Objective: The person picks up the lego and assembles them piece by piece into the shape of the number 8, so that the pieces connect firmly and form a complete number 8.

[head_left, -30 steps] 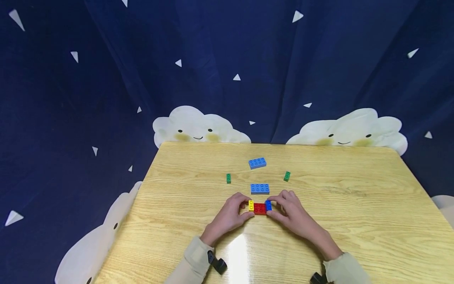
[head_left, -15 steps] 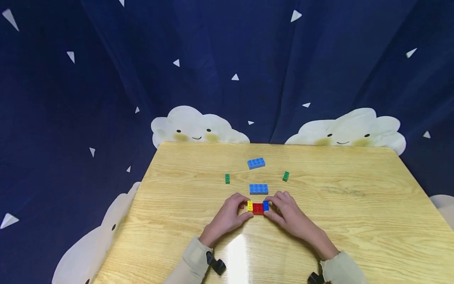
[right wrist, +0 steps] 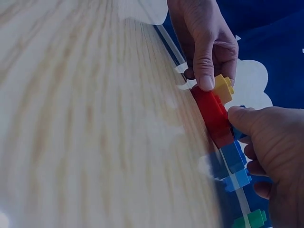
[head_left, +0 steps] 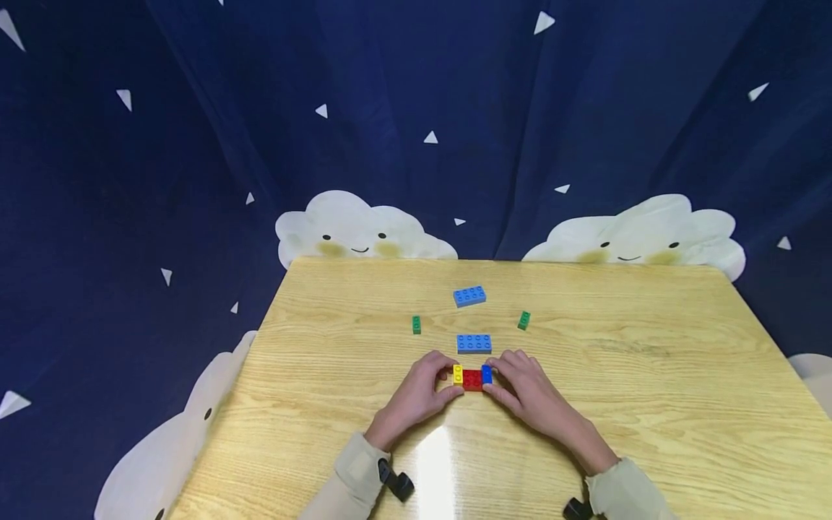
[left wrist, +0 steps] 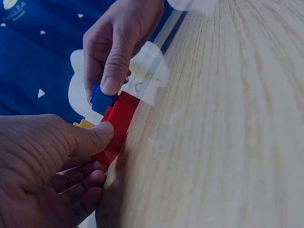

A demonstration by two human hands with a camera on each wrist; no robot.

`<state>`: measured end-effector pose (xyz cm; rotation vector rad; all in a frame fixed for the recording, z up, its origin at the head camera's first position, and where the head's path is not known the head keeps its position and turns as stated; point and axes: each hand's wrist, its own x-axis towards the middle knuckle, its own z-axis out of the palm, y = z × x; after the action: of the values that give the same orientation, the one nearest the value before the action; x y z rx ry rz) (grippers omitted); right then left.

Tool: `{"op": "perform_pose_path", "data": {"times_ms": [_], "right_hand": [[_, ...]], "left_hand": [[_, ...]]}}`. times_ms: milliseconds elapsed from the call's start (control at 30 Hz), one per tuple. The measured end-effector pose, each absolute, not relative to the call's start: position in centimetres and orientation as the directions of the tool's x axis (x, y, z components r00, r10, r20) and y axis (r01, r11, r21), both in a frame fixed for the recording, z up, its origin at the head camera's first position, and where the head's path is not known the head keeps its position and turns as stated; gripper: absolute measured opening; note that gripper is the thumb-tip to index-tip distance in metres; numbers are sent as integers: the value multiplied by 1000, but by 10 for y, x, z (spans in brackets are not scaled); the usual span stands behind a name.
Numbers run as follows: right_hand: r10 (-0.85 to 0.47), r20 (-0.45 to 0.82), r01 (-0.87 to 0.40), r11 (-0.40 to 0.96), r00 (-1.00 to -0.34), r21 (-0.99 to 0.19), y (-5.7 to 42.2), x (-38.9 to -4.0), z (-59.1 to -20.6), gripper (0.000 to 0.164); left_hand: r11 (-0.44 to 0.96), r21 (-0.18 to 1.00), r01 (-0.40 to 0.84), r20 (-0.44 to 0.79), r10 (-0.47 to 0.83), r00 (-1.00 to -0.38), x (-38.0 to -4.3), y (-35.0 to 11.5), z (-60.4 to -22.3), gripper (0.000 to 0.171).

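At a wood-grain table [head_left: 650,397], we find two bare hands meeting over a small stack of toy building bricks. The person's left hand [head_left: 419,390] pinches a yellow two-stud brick [head_left: 458,375] between thumb and fingers, the gap narrow, no wider than the brick it holds. Opposite, the right hand [head_left: 529,386] pinches a dark blue two-stud brick [head_left: 487,374] in the same way.

Between them sits a red brick [head_left: 472,380], low against the tabletop near the person's side, its studs showing in the middle. The yellow piece stands atop its left end, the dark blue piece at its right end; a thumb partly covers the latter in the right wrist view, and we cannot tell whether it is fully seated.

Just beyond the stack, we see a lighter blue eight-stud brick [head_left: 474,344] lying square to it. A second blue eight-stud brick [head_left: 469,297] lies farther back, slightly turned, with a green two-stud brick [head_left: 417,325] off to the left and another green brick [head_left: 523,321], slightly angled, off to the right.

Beige sleeves [head_left: 354,477] frame the foreground; behind the table hangs a navy curtain [head_left: 390,72] dotted with white triangles.
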<state>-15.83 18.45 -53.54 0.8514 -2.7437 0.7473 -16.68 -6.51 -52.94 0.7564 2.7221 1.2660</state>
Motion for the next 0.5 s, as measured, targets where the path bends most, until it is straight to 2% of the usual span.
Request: {"op": "perform_pose_path", "data": {"times_ms": [500], "right_hand": [[-500,375,-621,690,-781,-372,185,-160,-542,32]], "left_hand": [[554,725,409,160,442,-883,-166,-65,-530,32]]}}
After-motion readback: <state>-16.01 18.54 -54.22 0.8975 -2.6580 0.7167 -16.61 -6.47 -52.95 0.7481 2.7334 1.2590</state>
